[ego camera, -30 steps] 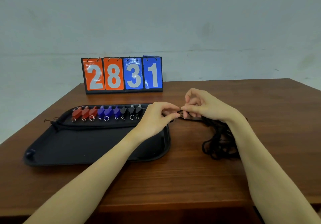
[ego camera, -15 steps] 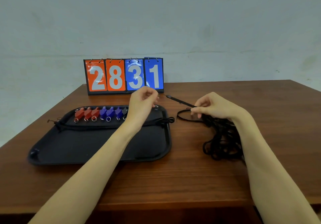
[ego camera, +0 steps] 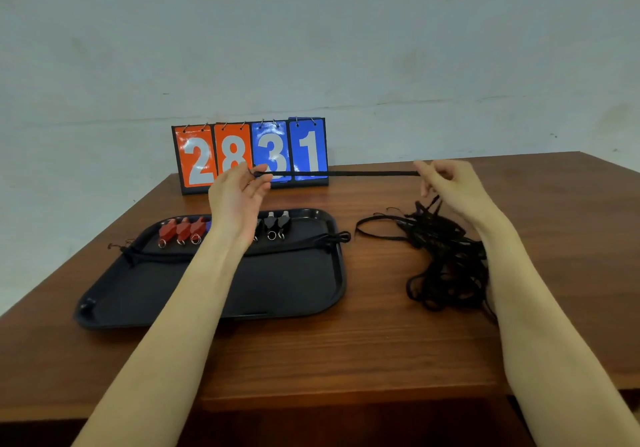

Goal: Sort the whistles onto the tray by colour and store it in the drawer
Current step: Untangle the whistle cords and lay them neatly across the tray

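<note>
Left hand (ego camera: 239,192) and right hand (ego camera: 450,186) pinch a black lanyard (ego camera: 339,173) taut above the wooden table (ego camera: 381,342), behind the black tray (ego camera: 341,273) of whistles (ego camera: 181,230).

hands (ego camera: 239,192) raised apart, cord (ego camera: 341,173) pulled taut

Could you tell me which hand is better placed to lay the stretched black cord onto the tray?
Left, probably. The left hand pinches the cord end right above the tray; the right hand is off to the side.
</note>
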